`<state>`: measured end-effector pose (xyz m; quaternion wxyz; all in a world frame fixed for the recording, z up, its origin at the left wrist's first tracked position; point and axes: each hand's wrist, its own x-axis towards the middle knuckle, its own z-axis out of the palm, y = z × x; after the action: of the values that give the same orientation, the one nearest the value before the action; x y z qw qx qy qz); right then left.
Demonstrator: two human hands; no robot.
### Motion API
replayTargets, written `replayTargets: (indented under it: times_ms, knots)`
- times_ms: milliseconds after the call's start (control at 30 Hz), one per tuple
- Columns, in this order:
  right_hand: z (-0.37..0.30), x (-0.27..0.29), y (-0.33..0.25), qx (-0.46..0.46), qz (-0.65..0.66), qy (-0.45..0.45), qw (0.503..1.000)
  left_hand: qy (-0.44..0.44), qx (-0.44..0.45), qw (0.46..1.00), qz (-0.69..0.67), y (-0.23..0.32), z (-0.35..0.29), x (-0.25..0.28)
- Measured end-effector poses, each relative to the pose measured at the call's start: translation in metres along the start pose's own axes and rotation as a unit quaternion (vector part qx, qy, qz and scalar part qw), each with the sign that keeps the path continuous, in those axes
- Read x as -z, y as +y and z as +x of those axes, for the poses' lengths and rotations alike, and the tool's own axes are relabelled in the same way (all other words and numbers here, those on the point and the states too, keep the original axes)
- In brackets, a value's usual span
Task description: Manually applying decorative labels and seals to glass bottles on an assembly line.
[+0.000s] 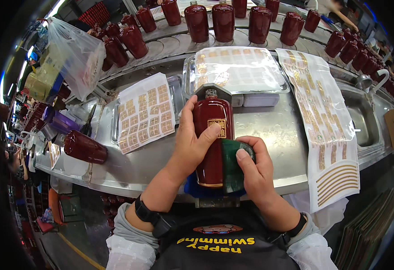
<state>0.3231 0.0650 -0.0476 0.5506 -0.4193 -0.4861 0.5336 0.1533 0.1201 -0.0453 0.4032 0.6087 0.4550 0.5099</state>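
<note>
A dark red glass bottle (212,110) lies in front of me with its clear neck pointing away, in a dark cradle (226,93). A small gold square label (216,128) sits on its front face. My left hand (181,146) wraps the bottle's left side, its thumb pressing at the label's lower edge. In my right hand (258,173) is a flat dark green scraper (233,168), gripped between thumb and fingers. Its left edge touches the bottle's right side below the label. Part of the label is hidden by my left thumb.
Sheets of gold labels lie left (146,114), on a metal tray behind (239,67), and right (320,121). Another red bottle (85,147) lies at the left. Several red bottles stand on the curved conveyor (172,45). A sink (361,121) is at the right.
</note>
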Motion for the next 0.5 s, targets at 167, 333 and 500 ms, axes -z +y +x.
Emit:
replayTargets:
  times_ms: [167,333,500]
  knots:
    - [-0.001,-0.001,-0.003,0.003,-0.021,0.0,1.0,-0.016,0.012,1.0,-0.003,0.0,-0.002,0.0]
    - [-0.001,0.001,-0.002,0.014,-0.068,0.004,0.998,0.012,-0.014,1.0,0.015,-0.009,0.0,-0.001]
    - [0.002,-0.002,-0.003,0.051,-0.068,0.013,0.996,0.014,-0.003,1.0,0.007,-0.003,0.003,-0.002]
